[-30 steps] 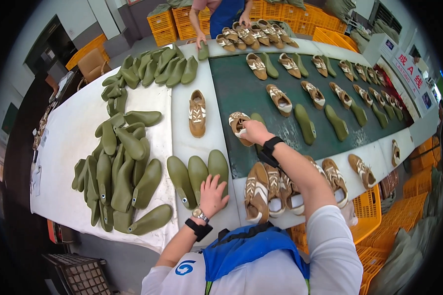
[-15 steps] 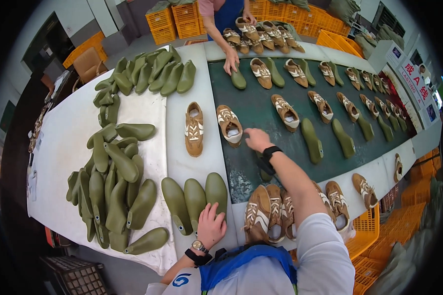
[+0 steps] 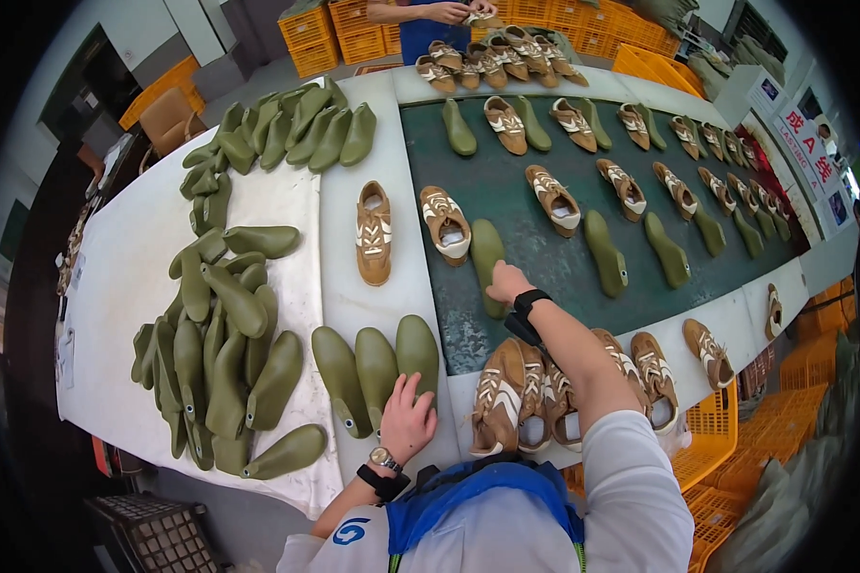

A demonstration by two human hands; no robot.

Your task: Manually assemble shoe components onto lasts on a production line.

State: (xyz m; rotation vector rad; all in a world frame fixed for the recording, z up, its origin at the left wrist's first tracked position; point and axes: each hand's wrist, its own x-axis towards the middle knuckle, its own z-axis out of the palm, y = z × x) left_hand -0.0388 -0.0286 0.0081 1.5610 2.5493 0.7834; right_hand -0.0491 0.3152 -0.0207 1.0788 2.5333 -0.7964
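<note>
My left hand (image 3: 408, 420) lies with fingers spread over the heel end of a green shoe last (image 3: 417, 351), the rightmost of three standing side by side on the white table strip. My right hand (image 3: 509, 285) is closed at the right edge of another green last (image 3: 485, 258) on the dark green surface; its fingertips are partly hidden. Just left of that last sits a brown-and-white sneaker (image 3: 445, 224). A second sneaker (image 3: 375, 234) rests on the white strip, beyond the three lasts. Paired sneakers and lasts stretch in two rows to the right.
Piled green lasts (image 3: 225, 353) cover part of the white cloth (image 3: 105, 286) at left. More sneakers (image 3: 499, 396) line the near edge, below my right forearm. Across the table, a co-worker's hands (image 3: 454, 13) are behind heaped shoes. Orange crates (image 3: 707, 449) stand at lower right.
The last by my right hand now lies in view beside the sneaker; my hand has drawn back slightly. The co-worker's hand has left the far last, and both hands are now together at a shoe.
</note>
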